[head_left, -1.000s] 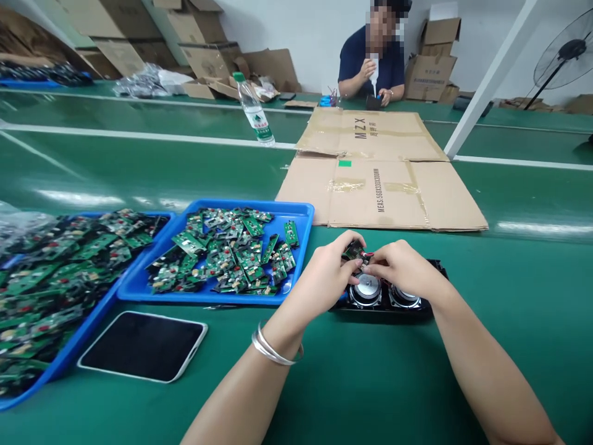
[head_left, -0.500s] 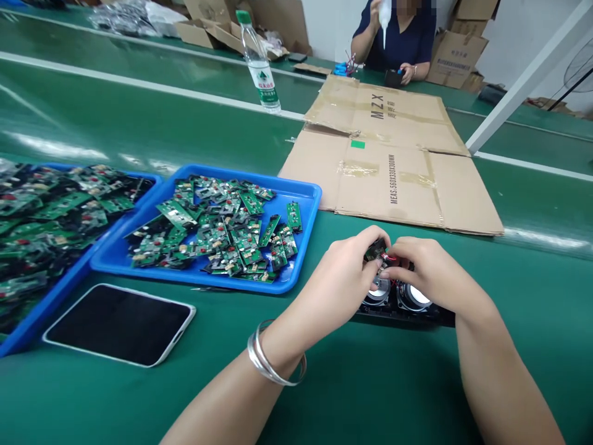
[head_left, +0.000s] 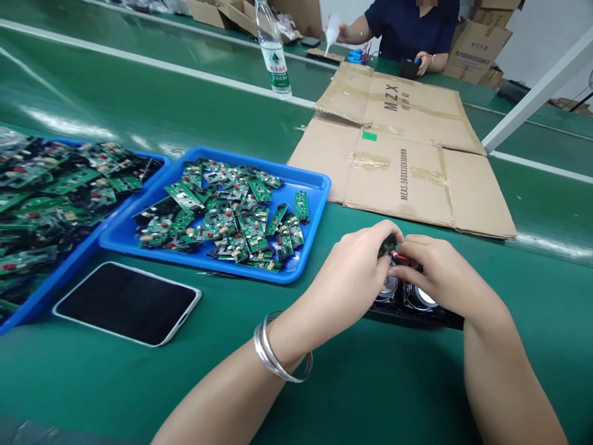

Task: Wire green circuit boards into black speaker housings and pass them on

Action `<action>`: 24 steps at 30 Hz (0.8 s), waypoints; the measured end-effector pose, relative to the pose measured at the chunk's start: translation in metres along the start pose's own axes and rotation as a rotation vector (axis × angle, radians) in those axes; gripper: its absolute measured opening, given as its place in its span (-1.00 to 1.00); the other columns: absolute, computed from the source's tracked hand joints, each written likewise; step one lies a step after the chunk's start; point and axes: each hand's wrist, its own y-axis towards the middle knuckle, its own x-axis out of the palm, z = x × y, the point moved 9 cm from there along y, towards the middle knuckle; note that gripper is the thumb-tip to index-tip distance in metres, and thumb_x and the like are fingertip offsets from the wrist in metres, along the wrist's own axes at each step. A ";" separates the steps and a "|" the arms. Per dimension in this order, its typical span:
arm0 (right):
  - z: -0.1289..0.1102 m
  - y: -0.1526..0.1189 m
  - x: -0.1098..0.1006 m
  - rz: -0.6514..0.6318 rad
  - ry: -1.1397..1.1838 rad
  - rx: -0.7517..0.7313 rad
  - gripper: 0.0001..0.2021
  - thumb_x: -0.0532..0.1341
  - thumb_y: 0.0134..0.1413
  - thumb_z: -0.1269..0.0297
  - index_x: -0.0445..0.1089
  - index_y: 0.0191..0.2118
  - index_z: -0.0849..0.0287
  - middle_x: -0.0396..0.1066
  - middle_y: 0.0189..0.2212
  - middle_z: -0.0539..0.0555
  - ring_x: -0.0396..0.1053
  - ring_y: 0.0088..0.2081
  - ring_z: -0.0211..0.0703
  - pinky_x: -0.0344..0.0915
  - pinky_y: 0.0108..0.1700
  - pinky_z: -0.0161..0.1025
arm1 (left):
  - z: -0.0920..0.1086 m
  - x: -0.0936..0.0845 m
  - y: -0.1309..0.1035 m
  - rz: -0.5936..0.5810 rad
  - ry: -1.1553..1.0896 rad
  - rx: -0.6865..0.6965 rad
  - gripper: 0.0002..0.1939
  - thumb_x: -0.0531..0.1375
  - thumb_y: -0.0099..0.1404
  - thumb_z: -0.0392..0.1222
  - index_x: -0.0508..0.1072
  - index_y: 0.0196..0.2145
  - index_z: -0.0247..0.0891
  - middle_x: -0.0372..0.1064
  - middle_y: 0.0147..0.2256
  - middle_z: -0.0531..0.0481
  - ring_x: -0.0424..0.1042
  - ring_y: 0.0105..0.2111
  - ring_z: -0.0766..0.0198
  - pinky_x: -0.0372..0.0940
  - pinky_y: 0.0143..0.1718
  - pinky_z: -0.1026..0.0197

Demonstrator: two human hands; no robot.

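Observation:
My left hand (head_left: 359, 266) is closed around a small circuit board (head_left: 388, 246), which shows dark between thumb and fingers. Close beside it, my right hand (head_left: 438, 269) pinches a red wire (head_left: 396, 254) at the board's edge. The fingertips of both hands nearly meet and cover most of the board. Beneath them lies a black speaker housing (head_left: 435, 317) with two round speakers (head_left: 419, 298) facing up. The left speaker is partly covered by my left hand.
Left of my hands is a blue tray (head_left: 319, 204) of circuit boards, beside another full tray. A phone (head_left: 127, 303) lies in front. Flattened cardboard (head_left: 426, 185) and a water bottle (head_left: 277, 62) stand beyond. Across the bench a person (head_left: 412, 31) holds a white squeeze bottle (head_left: 332, 32).
The view has shifted slightly, so things sit a little further right and mostly higher. Both my hands keep their hold. The person opposite has lowered the squeeze bottle to the left.

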 end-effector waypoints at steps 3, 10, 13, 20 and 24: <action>0.008 -0.002 0.002 -0.073 0.145 0.053 -0.86 0.14 0.10 0.24 0.27 -0.41 0.17 0.30 -0.48 0.01 0.24 -0.46 -0.25 0.09 -0.46 -0.34 | 0.001 -0.003 -0.002 -0.022 0.024 0.012 -0.77 0.00 0.18 -0.37 0.31 -0.24 -0.14 0.41 -0.31 0.04 0.41 -0.40 0.27 0.26 -0.45 0.29; 0.025 -0.006 0.007 -0.105 0.161 0.205 -0.88 0.06 0.07 0.44 0.26 -0.28 0.12 0.35 -0.45 -0.04 0.28 -0.45 -0.28 0.08 -0.46 -0.37 | 0.000 -0.004 -0.006 -0.070 0.077 -0.011 -0.89 0.08 0.19 -0.23 0.30 -0.28 -0.15 0.38 -0.39 0.04 0.37 -0.41 0.24 0.19 -0.49 0.28; 0.022 0.000 0.014 -0.063 0.119 0.224 -0.89 0.08 0.01 0.48 0.21 -0.32 0.12 0.32 -0.50 -0.06 0.24 -0.47 -0.28 0.03 -0.49 -0.38 | 0.002 -0.004 -0.006 -0.072 0.086 -0.012 -0.92 0.10 0.18 -0.15 0.28 -0.35 -0.16 0.36 -0.35 0.03 0.36 -0.36 0.22 0.18 -0.47 0.28; 0.020 -0.002 0.024 -0.122 -0.075 0.320 -0.90 0.08 -0.02 0.48 0.14 -0.40 0.14 0.27 -0.55 -0.01 0.17 -0.57 -0.28 -0.12 -0.55 -0.35 | -0.008 0.005 -0.010 -0.146 0.094 -0.097 -0.77 0.06 0.19 0.07 0.25 -0.36 -0.13 0.31 -0.46 0.05 0.35 -0.41 0.18 0.12 -0.55 0.28; 0.019 -0.001 0.023 -0.125 -0.116 0.320 -0.85 0.01 -0.07 0.57 0.11 -0.44 0.15 0.24 -0.59 -0.02 0.13 -0.60 -0.30 -0.14 -0.56 -0.34 | -0.010 0.011 -0.010 -0.172 0.047 -0.112 -0.73 0.03 0.20 0.11 0.23 -0.38 -0.14 0.32 -0.48 0.06 0.35 -0.44 0.20 0.12 -0.55 0.28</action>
